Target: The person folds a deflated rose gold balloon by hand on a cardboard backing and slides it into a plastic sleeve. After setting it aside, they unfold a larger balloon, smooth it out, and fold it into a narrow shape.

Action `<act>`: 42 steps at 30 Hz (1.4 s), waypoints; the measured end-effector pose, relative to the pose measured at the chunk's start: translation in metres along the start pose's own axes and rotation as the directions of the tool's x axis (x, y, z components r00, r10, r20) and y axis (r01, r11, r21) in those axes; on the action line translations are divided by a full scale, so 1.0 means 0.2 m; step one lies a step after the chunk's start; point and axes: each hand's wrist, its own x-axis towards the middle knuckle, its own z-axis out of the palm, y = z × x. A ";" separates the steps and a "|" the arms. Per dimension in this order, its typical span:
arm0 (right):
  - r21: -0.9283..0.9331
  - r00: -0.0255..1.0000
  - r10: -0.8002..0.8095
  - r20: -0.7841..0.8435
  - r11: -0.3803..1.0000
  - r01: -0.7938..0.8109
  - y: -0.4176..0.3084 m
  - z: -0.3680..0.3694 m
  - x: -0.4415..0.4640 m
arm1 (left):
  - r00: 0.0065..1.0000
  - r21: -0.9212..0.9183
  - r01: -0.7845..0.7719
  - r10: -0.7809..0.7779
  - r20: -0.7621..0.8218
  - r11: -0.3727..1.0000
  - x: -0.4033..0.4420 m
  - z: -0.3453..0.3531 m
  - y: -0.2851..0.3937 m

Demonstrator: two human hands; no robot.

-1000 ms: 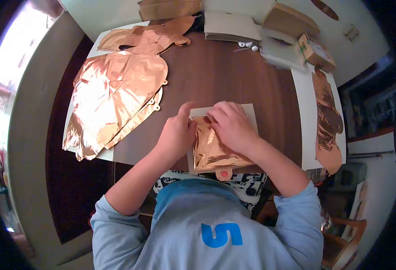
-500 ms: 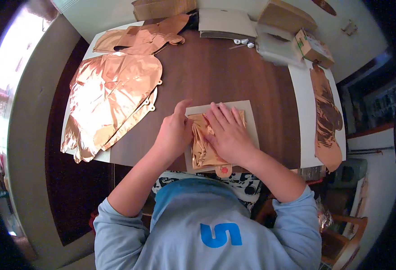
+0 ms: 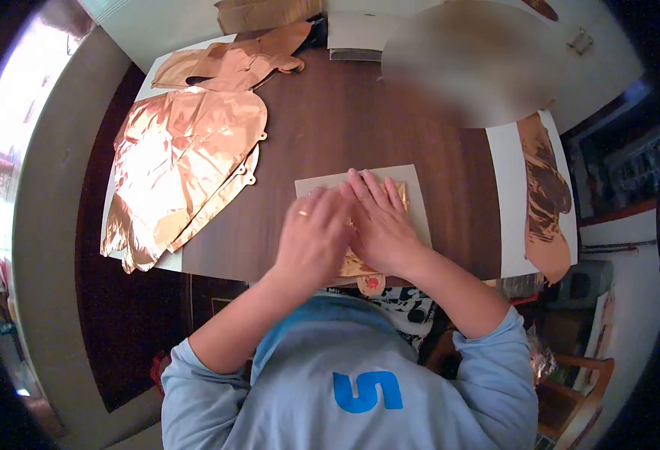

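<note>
A folded copper-coloured foil balloon [image 3: 356, 266] lies on a grey cardboard sheet [image 3: 418, 184] near the table's front edge. A pale tab with a red mark [image 3: 371, 284] sticks out at its near end. My right hand [image 3: 384, 229] lies flat on the foil with its fingers stretched out. Curled and slightly smeared, my left hand [image 3: 313, 236] is closed over the foil's left part, its fingertips beside my right hand. It wears a ring. Much of the foil is hidden under both hands.
Large flat foil balloons [image 3: 187, 150] with small tabs cover the table's left side, and more foil pieces [image 3: 247, 64] lie behind them. Another foil piece [image 3: 546, 199] rests along the right edge. A white box [image 3: 354, 30] stands at the back. A blurred oval hides the back right.
My left hand has moved right across the foil, from its left edge to beside my right hand. More cardboard shows at the left. My right hand has stayed in place.
</note>
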 end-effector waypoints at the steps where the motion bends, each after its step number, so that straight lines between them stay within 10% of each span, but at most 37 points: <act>1: -0.042 1.000 -0.017 0.007 0.999 0.017 0.01 0.00 0.00 | 1.000 -0.013 0.009 -0.009 0.011 1.000 -0.02 0.02 0.02; 16: -0.096 0.997 -0.060 -0.047 0.994 0.055 0.03 0.03 0.00 | 0.944 -0.029 0.092 -0.078 0.322 0.995 -0.13 -0.13 -0.15; 27: -0.169 0.997 -0.071 -0.009 0.983 0.069 0.06 0.05 0.01 | 0.990 -0.154 0.101 -0.085 0.109 0.983 -0.05 0.00 0.16; 42: -0.089 0.999 -0.047 -0.027 0.995 0.044 0.04 0.04 -0.01 | 0.989 0.164 0.064 -0.085 0.123 0.984 -0.12 0.07 -0.05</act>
